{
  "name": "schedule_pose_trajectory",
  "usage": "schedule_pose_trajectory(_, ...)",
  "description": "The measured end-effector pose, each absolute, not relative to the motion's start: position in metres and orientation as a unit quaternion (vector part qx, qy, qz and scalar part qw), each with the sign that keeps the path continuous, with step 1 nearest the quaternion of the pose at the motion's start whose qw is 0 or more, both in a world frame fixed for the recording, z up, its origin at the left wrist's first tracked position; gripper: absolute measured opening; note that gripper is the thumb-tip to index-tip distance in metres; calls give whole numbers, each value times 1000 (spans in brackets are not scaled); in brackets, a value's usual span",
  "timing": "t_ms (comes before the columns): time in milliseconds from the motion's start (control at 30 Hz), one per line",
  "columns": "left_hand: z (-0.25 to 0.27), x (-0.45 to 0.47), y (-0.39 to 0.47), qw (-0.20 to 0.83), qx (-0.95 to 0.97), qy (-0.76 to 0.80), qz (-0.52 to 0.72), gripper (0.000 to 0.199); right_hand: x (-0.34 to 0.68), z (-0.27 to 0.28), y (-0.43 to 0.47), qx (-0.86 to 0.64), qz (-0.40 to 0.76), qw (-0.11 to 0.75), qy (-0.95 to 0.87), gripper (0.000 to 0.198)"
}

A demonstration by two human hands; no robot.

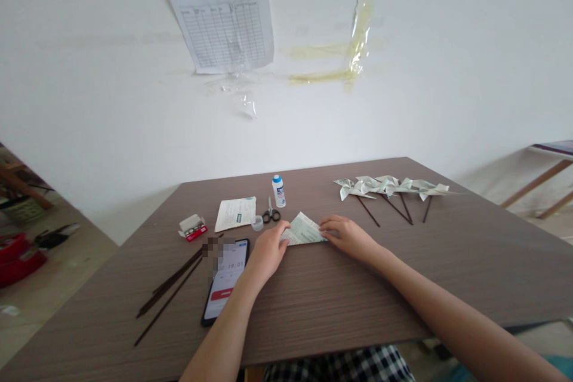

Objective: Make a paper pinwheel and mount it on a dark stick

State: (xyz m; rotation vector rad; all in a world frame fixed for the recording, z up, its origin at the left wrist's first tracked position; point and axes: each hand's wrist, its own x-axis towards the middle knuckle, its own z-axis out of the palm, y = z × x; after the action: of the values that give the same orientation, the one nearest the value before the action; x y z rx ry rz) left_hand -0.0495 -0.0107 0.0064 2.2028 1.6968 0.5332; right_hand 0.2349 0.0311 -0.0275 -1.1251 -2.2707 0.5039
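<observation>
Head view: left fingers point(283, 225) and right fingers point(330, 224) grasp opposite corners of the folded paper point(304, 230), probably to steady it; scissors point(271, 215) lie beyond the left fingers.

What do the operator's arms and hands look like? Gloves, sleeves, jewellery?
Left hand and right hand: no gloves, rings or markings visible. Left forearm and right forearm: no sleeve, watch, band or cable on the visible stretch. Black-and-white checked cloth shows below the table edge, probably clothing.
</observation>
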Motion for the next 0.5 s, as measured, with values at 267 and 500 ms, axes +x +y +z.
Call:
schedule_pose_trajectory(267, 10, -48, -11, 135, 780, 594, 146, 32, 236, -28, 32, -418, 168, 252, -857, 24)
schedule_pose_trajectory(500, 13, -44, -14, 113, 782, 599, 133, 32, 235, -31, 33, -407, 147, 251, -866, 22)
